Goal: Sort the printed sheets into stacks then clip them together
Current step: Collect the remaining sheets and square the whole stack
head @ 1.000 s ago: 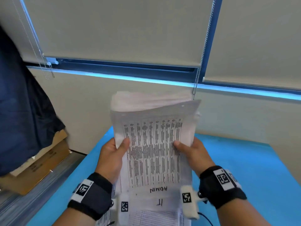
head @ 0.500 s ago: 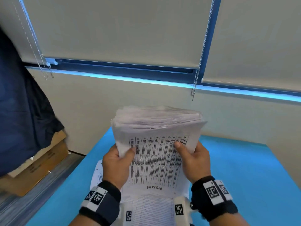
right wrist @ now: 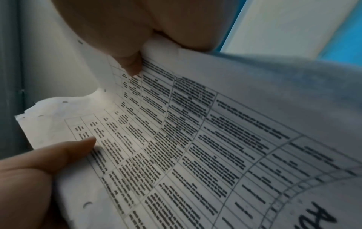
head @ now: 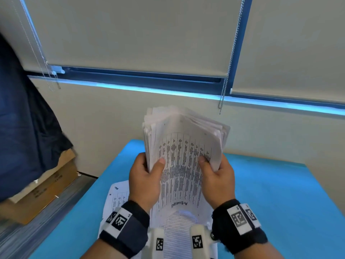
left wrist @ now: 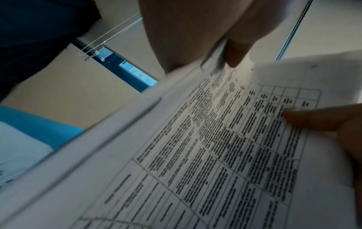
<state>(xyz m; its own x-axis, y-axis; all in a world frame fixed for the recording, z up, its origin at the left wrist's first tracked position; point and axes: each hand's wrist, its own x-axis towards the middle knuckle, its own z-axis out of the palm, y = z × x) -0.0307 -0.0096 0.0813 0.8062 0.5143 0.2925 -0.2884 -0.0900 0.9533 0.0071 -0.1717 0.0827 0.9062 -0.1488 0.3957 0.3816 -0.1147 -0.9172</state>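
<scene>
A thick stack of printed sheets (head: 183,146) stands on end above the blue table (head: 280,202), bowed toward me, its front page a table with "ADMIN" handwritten at the bottom. My left hand (head: 144,176) grips the stack's left side, thumb on the front page. My right hand (head: 217,177) grips the right side the same way. The left wrist view shows the printed page (left wrist: 225,147) close up and the right wrist view shows the same page (right wrist: 186,147). More printed sheets (head: 116,199) lie flat on the table under my wrists.
A cream wall and window blinds with bead chains (head: 226,75) rise behind the table. Dark blue cloth (head: 24,128) hangs at the left over a cardboard box (head: 46,193) on the floor.
The stack has been squeezed narrower and bowed, standing more upright. Both hands have moved closer together and slightly down the stack's sides.
</scene>
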